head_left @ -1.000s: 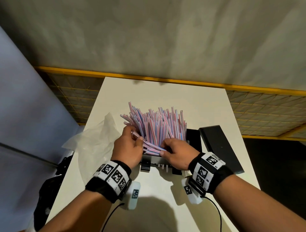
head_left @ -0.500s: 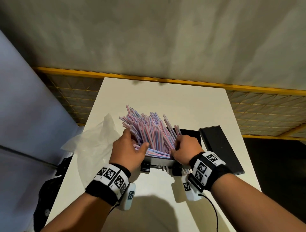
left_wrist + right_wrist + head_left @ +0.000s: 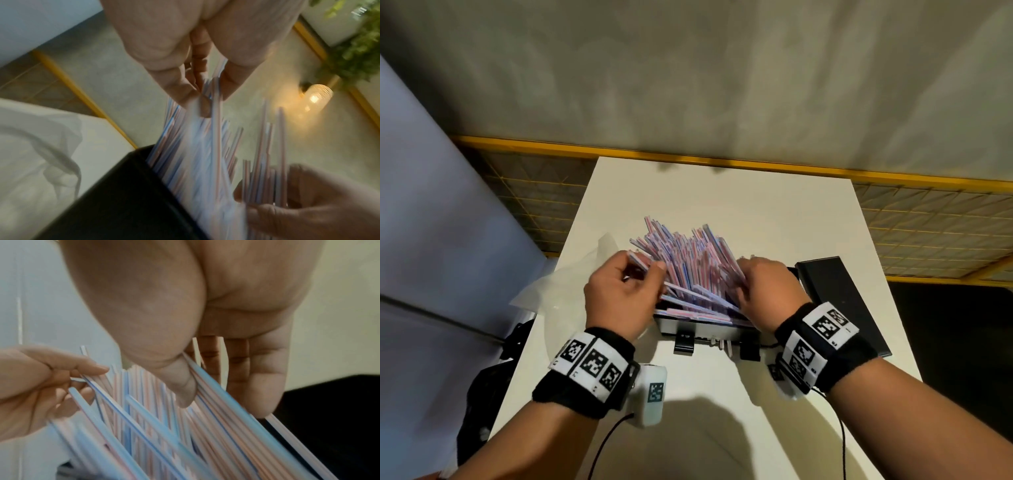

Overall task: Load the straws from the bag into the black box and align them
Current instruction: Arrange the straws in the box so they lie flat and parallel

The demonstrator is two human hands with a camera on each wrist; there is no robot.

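Compared with half a second ago, the left hand [image 3: 619, 294] has come up and out to the left, and it's now pinching a few straw tips between thumb and fingers instead of pressing on the pile; the right hand [image 3: 767, 291] has slid a bit further into the bundle.

Going left to right: the crumpled clear bag [image 3: 571, 284] lies on the white table [image 3: 722, 198], off the left side of the box and looking emptied out. Next is the left hand, fingers curled round those few straws. Then the straws [image 3: 688, 260] themselves, a messy pink, blue and white fan sticking up and leaning away out of the black box [image 3: 702, 329], some lying nearly flat across its near edge, so not lined up yet. The right hand is on the bundle's right side, thumb and fingers curled in among the straws and holding a bunch. Past it, a flat black lid [image 3: 839, 301] rests on the table just beside the box.
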